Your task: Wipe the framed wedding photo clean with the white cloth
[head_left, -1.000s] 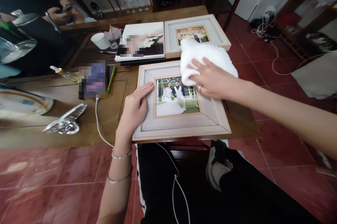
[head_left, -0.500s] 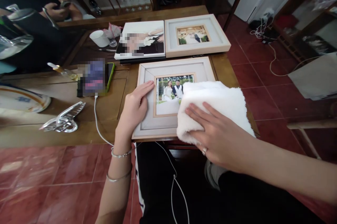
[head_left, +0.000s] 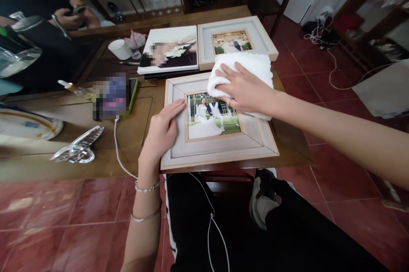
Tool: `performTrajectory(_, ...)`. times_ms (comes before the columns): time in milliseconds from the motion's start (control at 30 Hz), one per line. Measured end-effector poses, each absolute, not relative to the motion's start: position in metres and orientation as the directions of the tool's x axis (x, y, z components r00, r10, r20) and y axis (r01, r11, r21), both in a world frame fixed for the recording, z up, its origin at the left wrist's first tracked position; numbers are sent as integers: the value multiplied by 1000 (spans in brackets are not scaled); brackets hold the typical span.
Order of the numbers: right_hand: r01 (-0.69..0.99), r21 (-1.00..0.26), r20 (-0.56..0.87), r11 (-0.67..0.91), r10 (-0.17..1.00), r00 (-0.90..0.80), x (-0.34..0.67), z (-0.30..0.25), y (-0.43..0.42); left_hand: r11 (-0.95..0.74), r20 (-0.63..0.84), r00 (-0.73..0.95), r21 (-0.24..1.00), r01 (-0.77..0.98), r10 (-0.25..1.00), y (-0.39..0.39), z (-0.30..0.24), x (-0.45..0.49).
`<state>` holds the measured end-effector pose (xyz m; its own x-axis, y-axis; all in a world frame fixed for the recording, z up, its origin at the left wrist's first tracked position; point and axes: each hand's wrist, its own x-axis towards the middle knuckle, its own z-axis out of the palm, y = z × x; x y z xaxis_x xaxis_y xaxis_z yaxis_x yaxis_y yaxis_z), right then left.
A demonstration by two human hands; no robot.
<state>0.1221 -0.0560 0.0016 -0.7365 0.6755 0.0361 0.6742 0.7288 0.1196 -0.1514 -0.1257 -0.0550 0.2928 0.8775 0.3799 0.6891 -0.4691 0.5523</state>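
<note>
A wooden picture frame (head_left: 223, 152) with a pale mat and a photo of a couple lies flat at the table's front edge. My left hand (head_left: 161, 129) rests on its left border, fingers stretched out and lying flat. In my right hand (head_left: 244, 86) is a fluffy white cloth (head_left: 257, 63), bunched under the bent fingers. The cloth covers the frame's upper right corner and reaches the lower edge of a second picture frame (head_left: 271, 46) behind. Left of that one lies a photo panel (head_left: 187, 61).
On the left stand a phone (head_left: 132, 93) with a white cable, a dropper bottle (head_left: 75, 88), a hair claw clip (head_left: 78, 146) and a white cup (head_left: 119, 49). Across the table, a person's hand (head_left: 72, 18) holds a phone. A dark kettle (head_left: 36, 37) is at far left.
My right hand has moved the cloth away from me, from the frame's lower right to its upper right, uncovering more of the photo. My left hand stays on the border.
</note>
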Motion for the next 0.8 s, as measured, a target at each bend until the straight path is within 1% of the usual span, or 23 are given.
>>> performTrajectory(133, 636, 101, -61, 765, 643, -764, 121, 2, -78, -438, 386, 244, 567, 698, 889, -127, -56, -149)
performTrajectory(233, 605, 73, -144, 793, 609, -780, 123, 8, -118, -425, 388, 224, 575, 699, 894, -126, -57, -147)
performTrajectory(300, 587, 28, -152, 809, 584, -797, 125, 13, -153, -425, 389, 225, 571, 702, 894, -126, -58, -147)
performTrajectory(333, 591, 15, -109, 806, 589, -800, 124, 15, -172, -429, 389, 230, 565, 705, 892, -126, -58, -147)
performTrajectory(400, 599, -6, 38, 801, 599, -800, 121, 18, -204, -440, 388, 250, 547, 712, 887, -125, -58, -148)
performTrajectory(433, 620, -21, 85, 784, 620, -780, 118, 19, -216, -446, 387, 260, 537, 716, 884, -125, -58, -148)
performTrajectory(500, 633, -39, 124, 773, 632, -765, 111, 19, -229, -458, 384, 281, 522, 720, 880, -124, -57, -148)
performTrajectory(600, 644, -17, 83, 765, 643, -761, 104, 13, -217, -468, 378, 299, 521, 714, 876, -124, -56, -149)
performTrajectory(733, 702, 3, -15, 712, 702, -712, 108, 3, -158, -482, 372, 321, 522, 704, 871, -123, -55, -151)
performTrajectory(800, 718, 8, 2, 696, 718, -697, 113, 1, -121, -490, 377, 326, 524, 697, 867, -123, -56, -151)
